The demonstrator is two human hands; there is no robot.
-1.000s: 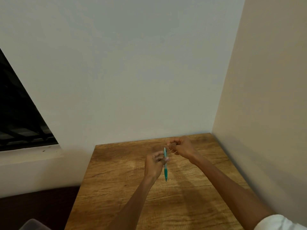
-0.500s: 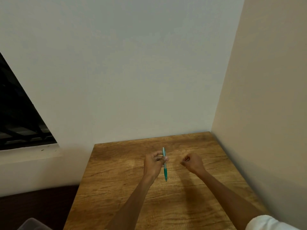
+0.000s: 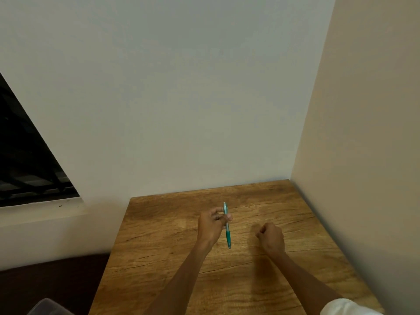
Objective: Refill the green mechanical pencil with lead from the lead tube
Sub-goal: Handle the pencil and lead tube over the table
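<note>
The left hand holds the green mechanical pencil between the thumb and the curled fingers, above the middle of the wooden counter. The pencil stands almost upright in the view, with its pale upper end pointing away toward the wall and its darker green tip pointing down toward the person. The right hand is to the right of the pencil, apart from it, low over the counter surface. Its fingers are curled into a loose fist; whether something small is inside the fist I cannot tell. The lead tube is not visible anywhere in the view. The counter sits in a corner, with a pale wall behind it and a beige wall on its right side. A dark window is at the left. A white sleeve shows on the right arm at the lower edge.
</note>
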